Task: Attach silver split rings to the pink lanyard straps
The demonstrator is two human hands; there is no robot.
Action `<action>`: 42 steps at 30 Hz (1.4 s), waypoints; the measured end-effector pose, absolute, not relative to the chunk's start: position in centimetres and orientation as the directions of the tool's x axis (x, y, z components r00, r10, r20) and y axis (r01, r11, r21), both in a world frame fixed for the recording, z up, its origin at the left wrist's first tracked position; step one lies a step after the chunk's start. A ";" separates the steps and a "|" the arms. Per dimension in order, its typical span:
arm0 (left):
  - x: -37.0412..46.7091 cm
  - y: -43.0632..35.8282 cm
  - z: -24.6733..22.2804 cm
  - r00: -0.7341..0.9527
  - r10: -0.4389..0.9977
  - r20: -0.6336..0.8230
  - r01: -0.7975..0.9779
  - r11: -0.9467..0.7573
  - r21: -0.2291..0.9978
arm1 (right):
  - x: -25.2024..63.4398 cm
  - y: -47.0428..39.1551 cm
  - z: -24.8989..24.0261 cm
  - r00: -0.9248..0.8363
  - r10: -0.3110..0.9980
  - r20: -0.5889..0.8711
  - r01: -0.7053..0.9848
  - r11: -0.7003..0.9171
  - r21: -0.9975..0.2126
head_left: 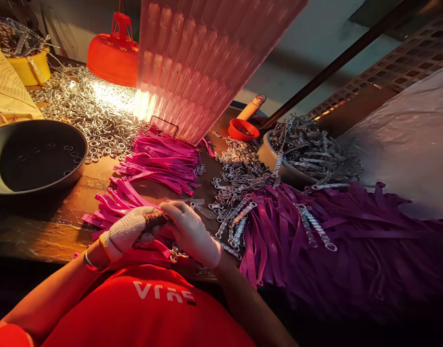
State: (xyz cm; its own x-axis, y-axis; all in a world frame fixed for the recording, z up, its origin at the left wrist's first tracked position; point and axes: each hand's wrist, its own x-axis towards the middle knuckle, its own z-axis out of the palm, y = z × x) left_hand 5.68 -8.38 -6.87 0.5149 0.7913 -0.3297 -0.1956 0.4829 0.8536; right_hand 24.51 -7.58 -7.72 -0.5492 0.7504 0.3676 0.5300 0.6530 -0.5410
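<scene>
My left hand, in a white knit glove, and my right hand, in a pale glove, meet at the table's near edge. Both pinch the same pink strap with a small metal ring fitting at its end. Loose pink straps lie just beyond my left hand. A neat stack of pink straps sits further back. To the right of my right hand lie short metal chains and a heap of purple straps.
A dark round pan holding a few rings stands at the left. Several metal rings spread under an orange lamp. A bowl of chains, an orange scoop and a yellow tub stand behind. A pink ribbed sheet hangs overhead.
</scene>
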 end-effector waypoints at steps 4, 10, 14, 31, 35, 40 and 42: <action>5.9 -8.2 -7.6 0.498 0.787 -0.365 -0.071 0.457 0.887 | 24.8 -7.5 -7.4 -0.584 0.718 0.377 0.612 0.696 -0.376; 6.3 -7.8 -6.4 0.440 0.849 -0.293 0.061 0.297 0.953 | 25.2 -7.5 -6.8 -0.522 0.821 0.232 0.674 0.564 -0.477; 7.3 -7.0 -6.1 0.480 0.800 -0.361 -0.044 0.433 0.900 | 24.5 -8.3 -7.7 -0.351 0.880 0.320 0.715 0.472 -0.515; 12.8 14.7 -7.8 0.134 0.987 0.093 0.650 -0.158 0.743 | 25.2 -8.2 -13.6 -0.147 0.915 0.375 0.799 0.334 -0.500; 12.8 12.5 -7.5 0.164 0.980 0.109 0.663 -0.191 0.723 | 26.2 -7.8 -12.3 -0.004 0.970 0.245 0.541 0.208 -0.815; 8.9 5.6 -5.9 0.372 0.917 0.141 0.671 -0.371 0.643 | 27.4 -5.7 -10.6 0.091 0.996 -0.023 0.025 -0.026 -0.999; 7.3 2.6 -5.4 0.406 0.908 0.104 0.615 -0.356 0.704 | 27.1 -5.0 -10.1 0.061 0.998 -0.029 -0.078 -0.025 -0.997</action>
State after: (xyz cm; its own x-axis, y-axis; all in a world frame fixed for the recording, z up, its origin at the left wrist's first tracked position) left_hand 7.30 2.55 -5.40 0.4062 0.9079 0.1037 0.6150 -0.3556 0.7038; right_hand 27.14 -4.95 -10.12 0.0610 0.9977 -0.0295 -0.0782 -0.0247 -0.9966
